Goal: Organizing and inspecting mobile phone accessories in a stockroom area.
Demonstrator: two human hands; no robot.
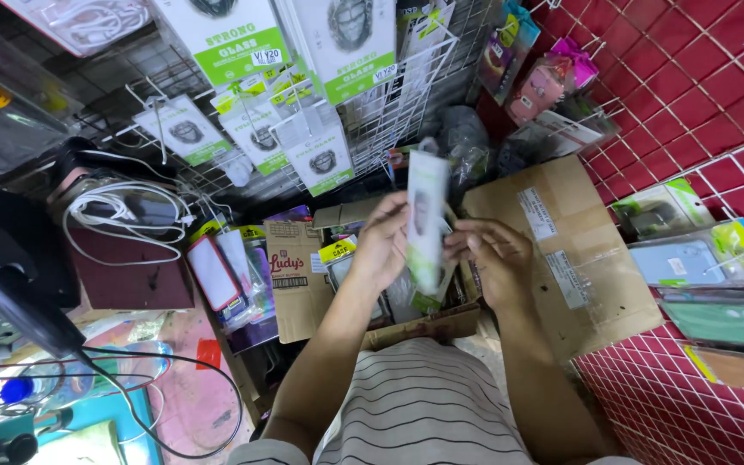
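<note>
At the left edge a white cable (122, 215) lies coiled on a dark red case (135, 271). A black arm (10, 306) is cut off by the edge. The left hand (382, 245) is closed on a tall white packet (426, 220), thumb side hidden behind it. The packet is blurry, so its picture is hard to make out. It is held up over an open cardboard box (553, 250). The right hand (497, 258) touches the packet's right edge with bent fingers; its grip cannot be told. Bagged phone cases (708, 263) hang on the red grid wall (691, 103) at the right.
</note>
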